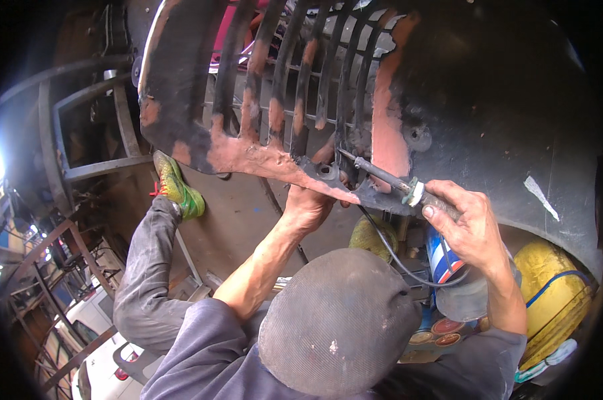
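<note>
A large black plastic vehicle panel with a slatted grille (295, 80), patched with reddish filler, hangs in front of me. My left hand (308, 207) grips its lower edge from below, next to a bolt hole. My right hand (471, 227) is closed on the handle of a rod-shaped heating tool (388, 180) with a black cable. The tool's thin tip touches a grille slat just above the left hand. A grey cap (338, 320) fills the lower middle of the view.
A yellow container (555, 300), a blue, white and red can (448, 260) and small round tins (441, 330) stand at the lower right. A grey-trousered leg ends in a green shoe (178, 183). Metal frames (88, 127) and a white car (101, 353) lie left.
</note>
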### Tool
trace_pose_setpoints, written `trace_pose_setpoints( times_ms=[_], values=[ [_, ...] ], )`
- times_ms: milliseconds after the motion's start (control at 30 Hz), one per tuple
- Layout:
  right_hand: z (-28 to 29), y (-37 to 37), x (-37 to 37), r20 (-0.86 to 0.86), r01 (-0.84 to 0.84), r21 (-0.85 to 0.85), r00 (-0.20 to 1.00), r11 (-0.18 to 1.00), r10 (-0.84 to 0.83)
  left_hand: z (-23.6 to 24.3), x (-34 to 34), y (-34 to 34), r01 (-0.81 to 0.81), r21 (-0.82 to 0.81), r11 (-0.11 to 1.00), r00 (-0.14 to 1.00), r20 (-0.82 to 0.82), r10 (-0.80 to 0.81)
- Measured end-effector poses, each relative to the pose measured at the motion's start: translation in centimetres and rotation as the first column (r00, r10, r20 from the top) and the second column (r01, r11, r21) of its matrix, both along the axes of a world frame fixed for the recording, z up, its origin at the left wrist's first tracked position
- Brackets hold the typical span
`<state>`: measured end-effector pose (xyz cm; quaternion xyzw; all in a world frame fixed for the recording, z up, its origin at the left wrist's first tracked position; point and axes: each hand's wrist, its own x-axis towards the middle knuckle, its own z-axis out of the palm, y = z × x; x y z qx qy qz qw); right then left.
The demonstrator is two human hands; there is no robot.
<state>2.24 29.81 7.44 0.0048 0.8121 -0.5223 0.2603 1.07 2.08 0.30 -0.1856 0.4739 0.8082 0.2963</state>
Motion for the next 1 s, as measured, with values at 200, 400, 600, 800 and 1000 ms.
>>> trace_pose_setpoints(
  times_ms=[200,400,600,800,1000],
  values=[
    [-0.5,0.1,0.0,-0.034,-0.015,0.001,0.999,1.0,0.015,1.0,0.1,0.1,-0.003,0.048,0.999,1.0,0.009,0.003],
    [-0.6,0.2,0.1,-0.116,-0.031,0.011,0.993,0.999,0.032,0.8,0.3,0.1,-0.034,0.053,0.998,0.999,0.01,0.034],
    [-0.2,-0.1,-0.3,-0.001,-0.041,0.047,0.999,0.998,0.042,0.3,0.5,-0.3,-0.027,0.032,0.999,0.999,-0.018,0.028],
    [-0.6,0.3,-0.2,0.001,0.005,-0.003,1.0,1.0,-0.005,1.4,-0.3,0.1,0.015,0.038,0.999,0.996,-0.084,-0.011],
    [0.5,2.1,-1.3,0.04,0.09,-0.073,0.995,0.993,-0.088,1.3,-0.2,0.1,0.005,0.007,1.0,0.992,-0.127,-0.004]
  ],
)
